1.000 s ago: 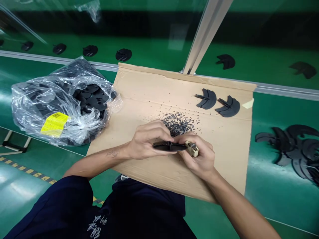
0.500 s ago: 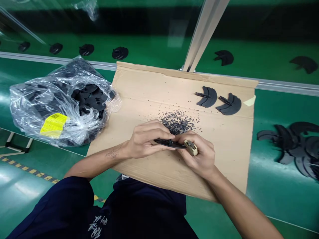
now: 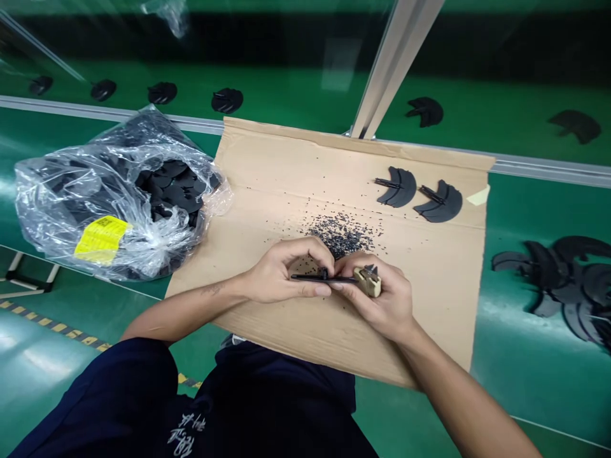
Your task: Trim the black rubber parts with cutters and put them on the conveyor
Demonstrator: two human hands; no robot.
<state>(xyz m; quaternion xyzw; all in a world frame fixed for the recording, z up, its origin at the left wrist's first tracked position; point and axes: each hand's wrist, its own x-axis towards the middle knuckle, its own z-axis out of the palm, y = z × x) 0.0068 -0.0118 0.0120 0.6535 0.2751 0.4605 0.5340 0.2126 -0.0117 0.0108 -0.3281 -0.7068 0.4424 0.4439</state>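
Note:
My left hand [image 3: 291,270] is closed on a thin, curved black plastic part [image 3: 305,277], seen almost edge-on, pinched between thumb and fingers. Against its right end, my right hand [image 3: 382,286] is closed around a small beige tool [image 3: 367,282] with a dark pointed metal tip; its exact kind is hard to make out. The right thumb and fingertips also meet the part. Just beyond both hands, a pile of small black plastic scraps [image 3: 346,235] is scattered over a cardboard sheet [image 3: 267,165].
Two black fan-shaped parts [image 3: 400,187] lie at the cardboard's back right. A clear plastic bag [image 3: 52,191] full of black pieces stands at left. More black parts [image 3: 568,280] are heaped on the green table at right. Behind is a glass panel with a metal post [image 3: 391,70].
The black part has tilted from showing some of its face to nearly edge-on. My left fingers have arched up, and the tool has turned slightly, showing its pointed tip.

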